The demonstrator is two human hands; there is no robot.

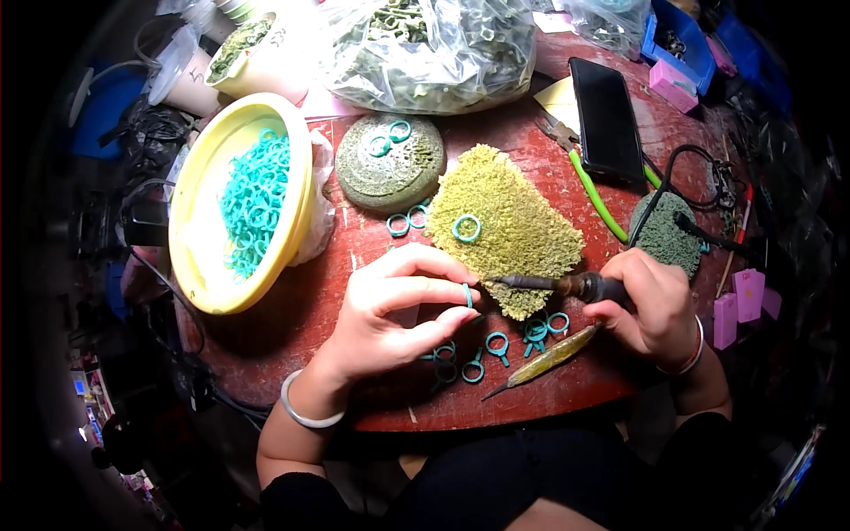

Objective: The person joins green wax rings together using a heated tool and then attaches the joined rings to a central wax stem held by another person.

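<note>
My left hand (390, 301) pinches a small teal ring (467, 296) edge-on between thumb and fingers. In my right hand (651, 301) is a pen-like soldering iron (580, 285) with a dark shaft, its tip pointing left, close to the ring; whether they touch I cannot tell. Behind both hands lies a rough yellow-green pad (505, 186) with another teal ring (467, 228) on it. Below the hands, several teal rings with short stems (498, 345) are scattered on the red table. A pointed tool with a yellowish handle (558, 356) lies beside them.
At left a yellow bowl (181, 203) holds many teal rings. A round grey-green block (390, 173) carries two more. Farther back are a clear plastic bag (425, 75), a black phone (606, 119) and green-handled pliers (598, 199). A dark green pad (664, 234) and a black cable sit right.
</note>
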